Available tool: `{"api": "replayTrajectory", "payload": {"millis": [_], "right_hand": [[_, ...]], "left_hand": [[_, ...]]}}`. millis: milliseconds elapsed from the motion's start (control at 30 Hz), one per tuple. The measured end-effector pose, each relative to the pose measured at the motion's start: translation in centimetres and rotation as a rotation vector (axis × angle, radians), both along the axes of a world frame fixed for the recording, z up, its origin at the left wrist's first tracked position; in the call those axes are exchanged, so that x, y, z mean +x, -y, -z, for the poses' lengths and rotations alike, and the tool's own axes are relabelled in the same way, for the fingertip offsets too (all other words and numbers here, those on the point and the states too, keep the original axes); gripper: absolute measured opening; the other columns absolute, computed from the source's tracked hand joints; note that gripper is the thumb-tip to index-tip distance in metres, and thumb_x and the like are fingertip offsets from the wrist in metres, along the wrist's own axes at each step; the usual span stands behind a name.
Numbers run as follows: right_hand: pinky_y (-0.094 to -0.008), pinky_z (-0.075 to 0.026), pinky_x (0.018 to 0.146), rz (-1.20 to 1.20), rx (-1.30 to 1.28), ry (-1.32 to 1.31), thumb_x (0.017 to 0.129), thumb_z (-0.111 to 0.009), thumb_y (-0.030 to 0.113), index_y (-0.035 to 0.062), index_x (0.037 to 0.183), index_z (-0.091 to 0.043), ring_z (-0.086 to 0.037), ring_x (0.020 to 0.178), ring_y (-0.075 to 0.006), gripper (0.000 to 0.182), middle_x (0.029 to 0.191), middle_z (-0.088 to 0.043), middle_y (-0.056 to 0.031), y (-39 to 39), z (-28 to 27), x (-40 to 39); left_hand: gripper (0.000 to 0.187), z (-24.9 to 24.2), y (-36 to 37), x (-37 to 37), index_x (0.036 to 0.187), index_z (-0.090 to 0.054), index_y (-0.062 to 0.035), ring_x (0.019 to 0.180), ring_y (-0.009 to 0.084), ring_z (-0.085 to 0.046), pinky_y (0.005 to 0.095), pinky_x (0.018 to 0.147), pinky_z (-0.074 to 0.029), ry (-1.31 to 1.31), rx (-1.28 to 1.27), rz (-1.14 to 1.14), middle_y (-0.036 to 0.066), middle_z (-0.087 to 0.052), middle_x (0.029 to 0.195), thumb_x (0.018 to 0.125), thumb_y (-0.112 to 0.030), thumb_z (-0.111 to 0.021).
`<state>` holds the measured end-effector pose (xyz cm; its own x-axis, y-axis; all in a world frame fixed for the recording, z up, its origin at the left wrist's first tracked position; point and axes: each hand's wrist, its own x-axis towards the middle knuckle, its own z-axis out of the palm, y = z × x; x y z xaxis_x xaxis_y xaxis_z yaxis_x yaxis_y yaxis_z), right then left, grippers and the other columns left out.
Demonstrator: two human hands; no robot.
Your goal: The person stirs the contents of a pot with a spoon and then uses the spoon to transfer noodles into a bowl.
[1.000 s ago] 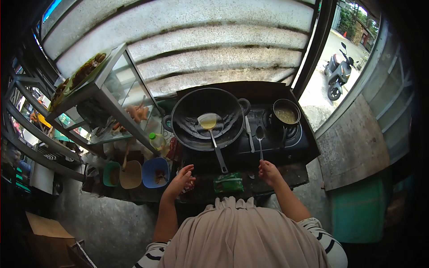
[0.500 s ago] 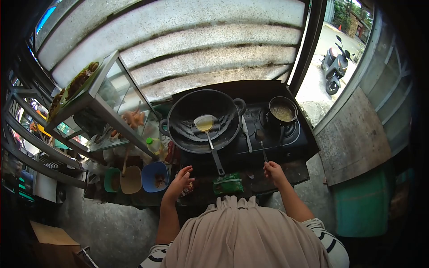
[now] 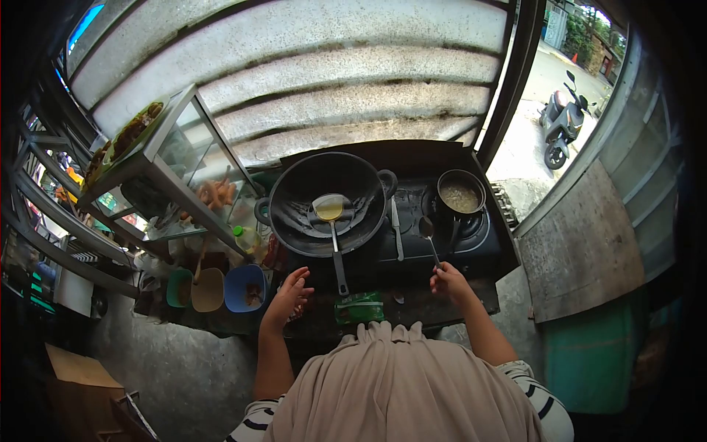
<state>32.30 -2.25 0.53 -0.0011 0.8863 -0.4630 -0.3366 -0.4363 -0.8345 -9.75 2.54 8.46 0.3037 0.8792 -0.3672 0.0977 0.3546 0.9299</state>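
My right hand (image 3: 448, 281) grips the handle end of a metal spoon (image 3: 427, 230), whose bowl is over the black stove (image 3: 412, 193). Fingers apart and holding nothing, my left hand (image 3: 289, 296) hovers at the stove's front left. A black wok (image 3: 294, 184) rests on the left burner; inside lies a ladle (image 3: 338, 267) with yellowish liquid in its bowl. Between wok and spoon lies a knife (image 3: 397, 228). On the right burner a small pot (image 3: 461, 195) contains cloudy liquid. A green packet (image 3: 359, 309) lies below the ladle's handle.
Green (image 3: 174, 289), beige (image 3: 208, 292) and blue (image 3: 243, 289) containers line the left side. Beside them are a bottle with a green cap (image 3: 243, 237) and a glass display case (image 3: 193, 158) with food. A scooter (image 3: 563, 125) stands outside at the right.
The view has shifted slightly, so the stove and wok appear further left. My right hand still holds the spoon, and its bowl sits a little nearer the pot. My left hand stays open.
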Motion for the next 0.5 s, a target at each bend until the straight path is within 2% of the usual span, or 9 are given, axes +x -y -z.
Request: {"api": "replayTrajectory", "payload": {"millis": [33, 100, 133, 200, 433, 500], "right_hand": [[-0.0211, -0.043, 0.051, -0.004, 0.002, -0.001, 0.094, -0.047, 0.02, 0.0105, 0.097, -0.049, -0.051, 0.054, -0.0098, 0.01, 0.066, -0.052, 0.0011, -0.4, 0.4, 0.8], [-0.0211, -0.035, 0.048, 0.035, 0.008, -0.125, 0.092, -0.045, 0.018, 0.0111, 0.09, -0.046, -0.04, 0.049, -0.0084, 0.007, 0.062, -0.042, 0.0037, -1.0, 1.5, 2.7], [-0.0211, -0.035, 0.048, 0.035, 0.009, -0.125, 0.092, -0.045, 0.018, 0.0111, 0.09, -0.046, -0.04, 0.049, -0.0084, 0.007, 0.062, -0.042, 0.0037, -1.1, 1.2, 3.4], [-0.0206, -0.027, 0.044, 0.069, 0.023, -0.206, 0.091, -0.044, 0.016, 0.0118, 0.086, -0.047, -0.03, 0.047, -0.0066, 0.007, 0.059, -0.033, 0.0053, -1.4, 0.7, 5.1], [-0.0209, -0.021, 0.039, 0.119, 0.017, -0.23, 0.091, -0.042, 0.019, 0.0124, 0.079, -0.046, -0.025, 0.041, -0.0059, 0.014, 0.055, -0.03, 0.0056, -1.4, 0.3, 11.3], [-0.0237, -0.021, 0.039, 0.171, 0.035, -0.229, 0.091, -0.043, 0.023, 0.0136, 0.078, -0.046, -0.022, 0.038, -0.0072, 0.017, 0.051, -0.026, 0.0057, -1.3, 0.7, 13.5]], "left_hand": [[0.049, -0.2, 0.0, 0.3, 0.138, -0.035, -0.0109, 0.105, 0.0145, -0.054, 0.0258, 0.083, -0.041, -0.001, -0.002, -0.021, 0.006, -0.039, 0.14, 0.096, -0.036, -0.043], [0.049, -0.4, -0.2, 1.1, 0.137, -0.036, -0.0117, 0.104, 0.0144, -0.054, 0.0257, 0.083, -0.041, -0.009, 0.01, -0.04, 0.006, -0.039, 0.139, 0.096, -0.036, -0.043], [0.048, -0.7, -0.3, 1.7, 0.137, -0.036, -0.0125, 0.104, 0.0144, -0.054, 0.0256, 0.083, -0.041, -0.015, 0.022, -0.057, 0.005, -0.039, 0.139, 0.096, -0.036, -0.043], [0.047, -1.3, -0.5, 2.8, 0.137, -0.036, -0.0131, 0.104, 0.0141, -0.054, 0.0256, 0.083, -0.041, -0.011, 0.034, -0.07, 0.005, -0.039, 0.139, 0.096, -0.036, -0.043], [0.045, -2.4, -0.9, 6.6, 0.137, -0.037, -0.0136, 0.106, 0.0135, -0.053, 0.0254, 0.084, -0.041, -0.052, 0.082, -0.14, 0.004, -0.039, 0.14, 0.097, -0.033, -0.041], [0.046, -2.1, -0.9, 7.3, 0.137, -0.037, -0.014, 0.109, 0.0147, -0.052, 0.0275, 0.087, -0.04, -0.06, 0.089, -0.147, 0.004, -0.039, 0.14, 0.096, -0.035, -0.041]]}}
